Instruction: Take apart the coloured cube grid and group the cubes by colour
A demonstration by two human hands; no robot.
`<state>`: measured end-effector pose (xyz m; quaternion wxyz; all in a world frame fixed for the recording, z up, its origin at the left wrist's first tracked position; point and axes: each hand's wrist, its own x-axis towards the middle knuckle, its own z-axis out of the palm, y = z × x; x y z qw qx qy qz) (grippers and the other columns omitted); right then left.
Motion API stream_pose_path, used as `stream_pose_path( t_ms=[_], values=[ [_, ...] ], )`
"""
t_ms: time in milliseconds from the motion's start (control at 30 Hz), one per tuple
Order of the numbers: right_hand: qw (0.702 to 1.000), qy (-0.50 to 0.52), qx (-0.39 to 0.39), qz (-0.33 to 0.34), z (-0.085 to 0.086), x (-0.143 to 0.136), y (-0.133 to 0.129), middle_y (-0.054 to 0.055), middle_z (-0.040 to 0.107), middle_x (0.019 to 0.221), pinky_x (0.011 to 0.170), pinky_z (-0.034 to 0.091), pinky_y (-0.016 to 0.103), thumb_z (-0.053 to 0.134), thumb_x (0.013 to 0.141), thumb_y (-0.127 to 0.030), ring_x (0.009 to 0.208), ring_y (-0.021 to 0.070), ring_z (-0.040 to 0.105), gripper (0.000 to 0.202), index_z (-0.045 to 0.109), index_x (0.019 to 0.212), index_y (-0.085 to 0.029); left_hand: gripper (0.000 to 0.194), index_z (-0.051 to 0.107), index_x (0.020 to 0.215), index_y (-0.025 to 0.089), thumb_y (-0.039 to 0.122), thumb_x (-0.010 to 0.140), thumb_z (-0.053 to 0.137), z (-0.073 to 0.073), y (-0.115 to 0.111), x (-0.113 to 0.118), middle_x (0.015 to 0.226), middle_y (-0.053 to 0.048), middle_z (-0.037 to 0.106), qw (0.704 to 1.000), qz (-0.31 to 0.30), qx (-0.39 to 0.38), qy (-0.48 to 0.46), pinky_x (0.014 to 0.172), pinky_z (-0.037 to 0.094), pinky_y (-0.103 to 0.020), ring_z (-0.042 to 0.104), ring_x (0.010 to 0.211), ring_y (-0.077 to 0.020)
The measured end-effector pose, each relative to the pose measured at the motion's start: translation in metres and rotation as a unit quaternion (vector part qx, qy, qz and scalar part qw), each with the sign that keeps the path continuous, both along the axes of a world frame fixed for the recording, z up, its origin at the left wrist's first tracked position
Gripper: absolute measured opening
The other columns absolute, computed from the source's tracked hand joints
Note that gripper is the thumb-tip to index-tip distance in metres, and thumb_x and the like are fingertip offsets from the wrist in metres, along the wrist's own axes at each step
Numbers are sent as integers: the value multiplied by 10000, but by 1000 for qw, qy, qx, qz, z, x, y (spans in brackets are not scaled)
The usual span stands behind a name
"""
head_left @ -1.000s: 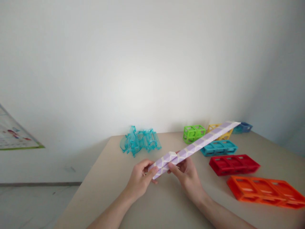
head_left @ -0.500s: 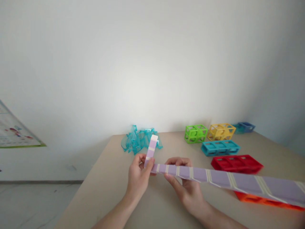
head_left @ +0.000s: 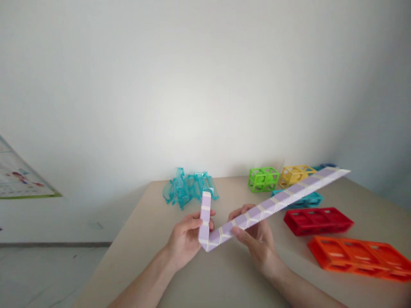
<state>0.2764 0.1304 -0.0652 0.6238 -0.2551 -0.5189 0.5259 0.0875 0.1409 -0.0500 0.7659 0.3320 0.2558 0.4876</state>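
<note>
Above the table I hold a long purple-and-white snake puzzle [head_left: 272, 206], made of many hinged wedge segments. It is bent into a sharp V near its left end. My left hand [head_left: 189, 233] pinches the short upright arm just above the bend, thumb in front and fingers behind. My right hand [head_left: 255, 239] grips the long arm a little right of the bend, its thumb on the near side. From there the long arm slopes up to the right, its far end raised over the blocks at the back.
On the table [head_left: 135, 256] stand clear teal plastic pieces [head_left: 184, 188] at back left. To the right are open-frame blocks: green [head_left: 263, 179], yellow [head_left: 292, 175], blue [head_left: 310, 199], red [head_left: 317, 221] and orange [head_left: 359, 256]. A wall rises behind.
The snake puzzle's long arm has swung upward on the right, from nearly level to sloping up. The bend has dropped a little, and the orange block is now uncovered.
</note>
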Motion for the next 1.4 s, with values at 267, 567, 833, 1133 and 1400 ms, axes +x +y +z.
stream_pose_path(
  t_ms=[267,567,833,1133,1400],
  values=[
    [998,65,-25,-7,-1,-4,5,-14,599,846,634,461,265,732,788,-279,702,134,549,335,459,978,-243,320,699,911,110,235,649,834,-2,2,3,743,-43,659,996,50,18,-68,668,444,-242,575,695,-125],
    [996,40,-32,-73,3,-4,5,-10,625,847,638,482,255,787,736,-259,731,138,572,393,462,956,-241,374,627,870,150,200,586,864,-3,5,5,787,-11,643,965,246,81,40,697,452,-228,580,736,-119],
    [993,21,-23,-111,4,-3,3,-4,631,846,611,502,272,791,728,-280,694,147,587,404,466,963,-238,289,632,912,149,284,709,787,-13,5,3,803,-14,623,958,206,145,135,694,442,-228,559,737,-120],
    [992,-15,-79,-99,2,-1,7,32,702,841,624,526,297,752,767,-379,640,158,628,424,442,1002,-210,381,668,932,125,418,707,762,-14,1,3,845,-79,693,934,174,191,247,731,479,-275,628,801,-199],
    [989,-19,-105,-102,16,-1,3,43,720,782,588,569,316,802,691,-420,600,190,670,496,463,969,-188,375,663,932,127,450,748,713,-11,-6,0,829,-97,713,912,213,236,258,735,508,-308,667,788,-230]
  ],
)
